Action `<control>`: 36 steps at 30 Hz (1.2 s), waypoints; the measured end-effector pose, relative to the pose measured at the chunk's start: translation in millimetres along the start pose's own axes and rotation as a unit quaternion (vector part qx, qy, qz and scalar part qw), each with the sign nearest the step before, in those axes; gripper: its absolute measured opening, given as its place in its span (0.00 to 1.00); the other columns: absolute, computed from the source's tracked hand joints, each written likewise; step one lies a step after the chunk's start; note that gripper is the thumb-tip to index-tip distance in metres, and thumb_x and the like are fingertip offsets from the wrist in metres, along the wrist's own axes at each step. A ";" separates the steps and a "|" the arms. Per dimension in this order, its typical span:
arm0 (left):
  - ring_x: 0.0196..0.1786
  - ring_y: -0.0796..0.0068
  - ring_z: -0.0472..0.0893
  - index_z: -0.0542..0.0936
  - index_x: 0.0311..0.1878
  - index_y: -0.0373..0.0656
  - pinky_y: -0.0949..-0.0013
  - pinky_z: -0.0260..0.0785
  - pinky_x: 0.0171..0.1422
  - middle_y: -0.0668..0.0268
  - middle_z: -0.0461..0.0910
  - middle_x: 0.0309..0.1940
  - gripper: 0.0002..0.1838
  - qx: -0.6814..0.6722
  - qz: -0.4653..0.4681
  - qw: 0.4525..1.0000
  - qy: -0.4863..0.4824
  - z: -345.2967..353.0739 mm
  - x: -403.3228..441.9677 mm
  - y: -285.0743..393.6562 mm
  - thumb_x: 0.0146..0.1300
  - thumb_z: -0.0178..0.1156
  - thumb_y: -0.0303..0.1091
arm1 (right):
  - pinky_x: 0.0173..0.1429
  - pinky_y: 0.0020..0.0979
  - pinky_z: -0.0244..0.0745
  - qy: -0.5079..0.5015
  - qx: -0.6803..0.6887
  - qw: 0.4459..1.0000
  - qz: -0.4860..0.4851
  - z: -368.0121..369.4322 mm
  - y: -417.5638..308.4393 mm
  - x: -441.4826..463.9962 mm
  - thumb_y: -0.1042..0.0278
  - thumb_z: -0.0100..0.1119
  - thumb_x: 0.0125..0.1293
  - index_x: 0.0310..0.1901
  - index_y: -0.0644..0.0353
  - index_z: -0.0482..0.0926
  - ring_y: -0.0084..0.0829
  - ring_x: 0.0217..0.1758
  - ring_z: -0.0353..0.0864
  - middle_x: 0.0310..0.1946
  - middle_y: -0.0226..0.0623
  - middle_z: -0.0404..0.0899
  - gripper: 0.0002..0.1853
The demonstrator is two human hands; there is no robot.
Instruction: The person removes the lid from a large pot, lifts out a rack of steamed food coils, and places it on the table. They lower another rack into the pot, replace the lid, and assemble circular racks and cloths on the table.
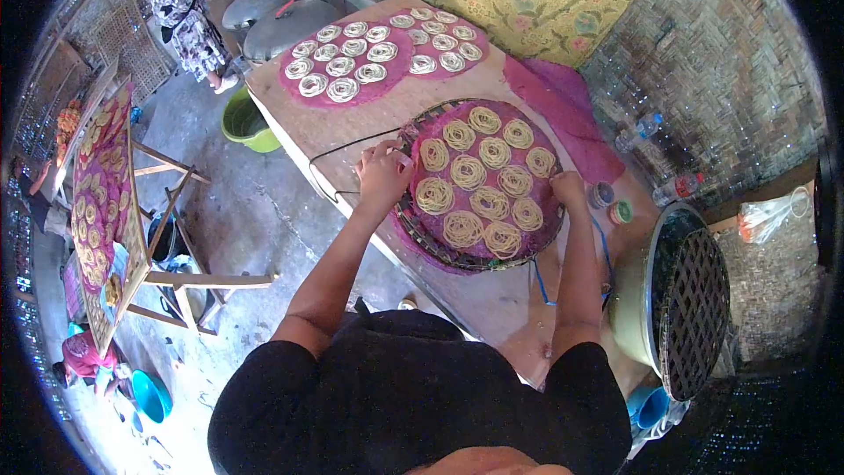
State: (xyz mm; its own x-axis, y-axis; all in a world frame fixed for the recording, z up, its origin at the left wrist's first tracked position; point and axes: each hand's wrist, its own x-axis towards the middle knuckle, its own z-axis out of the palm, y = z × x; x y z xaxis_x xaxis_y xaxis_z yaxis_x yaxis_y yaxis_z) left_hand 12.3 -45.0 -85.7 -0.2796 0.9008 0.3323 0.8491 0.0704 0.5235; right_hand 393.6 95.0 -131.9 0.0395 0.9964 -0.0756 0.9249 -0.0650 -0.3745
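A round woven tray [422, 244] lies on the table in front of me. Over it is a pink cloth [447, 195] bearing several pale yellow coils of thin strands [469, 172], like noodle nests. My left hand [385, 178] is at the left rim, fingers closed at the cloth's edge. Opposite it, my right hand [567, 189] is closed in a fist at the right edge of the cloth. Whether either hand also grips the tray rim is hard to see. Blue cord [539, 286] hangs from the tray near my right forearm.
Whiter coils [343, 89] lie on pink cloths farther up the table [290, 136]. A large pot with a lattice tray [694, 308] stands at right, near small jars [621, 211]. Left are a green tub [246, 120] and a slanted drying rack [132, 237]. Two other people are at left.
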 end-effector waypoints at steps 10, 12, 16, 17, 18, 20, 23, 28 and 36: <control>0.47 0.57 0.74 0.79 0.40 0.48 0.51 0.65 0.51 0.63 0.77 0.43 0.13 -0.037 0.015 0.999 0.002 9.7 2.8 -11.7 0.54 0.58 0.42 | 0.37 0.30 0.73 0.018 0.391 0.920 0.024 37.4 39.1 40.7 0.73 0.61 0.51 0.41 0.70 0.77 0.31 0.32 0.79 0.32 0.42 0.80 0.15; 0.38 0.53 0.77 0.77 0.36 0.45 0.53 0.69 0.43 0.56 0.79 0.33 0.11 -0.116 -0.046 0.988 -0.094 0.7 4.7 -3.5 0.55 0.57 0.40 | 0.37 0.28 0.73 -0.017 0.413 0.909 0.046 13.4 22.1 21.8 0.73 0.62 0.52 0.43 0.71 0.76 0.29 0.33 0.79 0.33 0.39 0.80 0.16; 0.37 0.48 0.77 0.75 0.38 0.41 0.55 0.69 0.40 0.51 0.77 0.30 0.10 -0.234 -0.019 0.971 -0.036 11.4 6.3 -2.9 0.59 0.53 0.37 | 0.38 0.29 0.71 -0.007 0.442 0.896 0.025 -11.2 9.2 13.1 0.63 0.67 0.49 0.42 0.68 0.80 0.28 0.33 0.78 0.33 0.39 0.81 0.20; 0.39 0.48 0.76 0.74 0.38 0.40 0.55 0.68 0.43 0.49 0.77 0.33 0.10 -0.222 -0.008 0.974 -0.037 14.1 7.7 -2.8 0.60 0.53 0.37 | 0.39 0.28 0.71 0.004 0.383 0.924 0.022 -29.1 -5.4 4.7 0.62 0.67 0.49 0.43 0.68 0.79 0.29 0.35 0.78 0.34 0.40 0.81 0.22; 0.42 0.48 0.76 0.73 0.39 0.40 0.54 0.67 0.46 0.48 0.76 0.36 0.11 -0.208 0.001 0.977 -0.036 17.1 9.1 -4.1 0.60 0.53 0.38 | 0.41 0.28 0.71 0.013 0.322 0.946 0.017 -45.9 -27.0 -6.5 0.60 0.67 0.49 0.44 0.68 0.79 0.29 0.37 0.79 0.35 0.40 0.81 0.23; 0.45 0.48 0.74 0.73 0.40 0.39 0.54 0.66 0.50 0.47 0.74 0.40 0.12 -0.254 -0.043 0.964 -0.073 22.6 14.8 -8.0 0.61 0.52 0.38 | 0.49 0.28 0.70 0.000 0.329 0.942 -0.063 -53.8 -28.9 7.4 0.61 0.65 0.53 0.45 0.68 0.78 0.30 0.45 0.77 0.40 0.42 0.79 0.22; 0.49 0.47 0.74 0.72 0.44 0.36 0.54 0.65 0.55 0.44 0.75 0.43 0.15 -0.315 -0.034 0.946 -0.068 -1.7 16.5 -15.4 0.61 0.51 0.39 | 0.60 0.33 0.69 -0.073 0.454 0.855 -0.240 -70.3 -41.8 31.2 0.63 0.58 0.61 0.50 0.70 0.73 0.37 0.57 0.71 0.52 0.44 0.71 0.20; 0.38 0.50 0.75 0.68 0.43 0.35 0.58 0.67 0.44 0.47 0.75 0.34 0.13 -0.402 -0.016 0.916 -0.006 -145.3 3.4 -85.3 0.61 0.52 0.34 | 0.61 0.30 0.66 -0.053 0.325 0.902 -0.279 -128.2 -251.6 -76.4 0.68 0.56 0.62 0.55 0.66 0.68 0.32 0.55 0.71 0.53 0.42 0.70 0.20; 0.31 0.80 0.73 0.73 0.40 0.36 0.73 0.69 0.38 0.66 0.75 0.26 0.08 -0.333 -0.079 0.925 0.168 -392.5 -59.6 -295.7 0.64 0.51 0.31 | 0.59 0.29 0.62 -0.162 0.437 0.782 -0.413 -39.9 -588.9 -165.5 0.73 0.61 0.56 0.50 0.67 0.71 0.29 0.54 0.68 0.48 0.38 0.71 0.19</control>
State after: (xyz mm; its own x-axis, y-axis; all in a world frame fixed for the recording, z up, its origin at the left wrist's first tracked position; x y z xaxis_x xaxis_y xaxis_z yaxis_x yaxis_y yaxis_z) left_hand -398.0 -287.6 47.7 -0.5949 0.7100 0.3768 0.3529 -0.1904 0.9161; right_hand -142.5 -29.4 138.0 -0.6642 0.6614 0.3483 -0.0332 0.4393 -0.8977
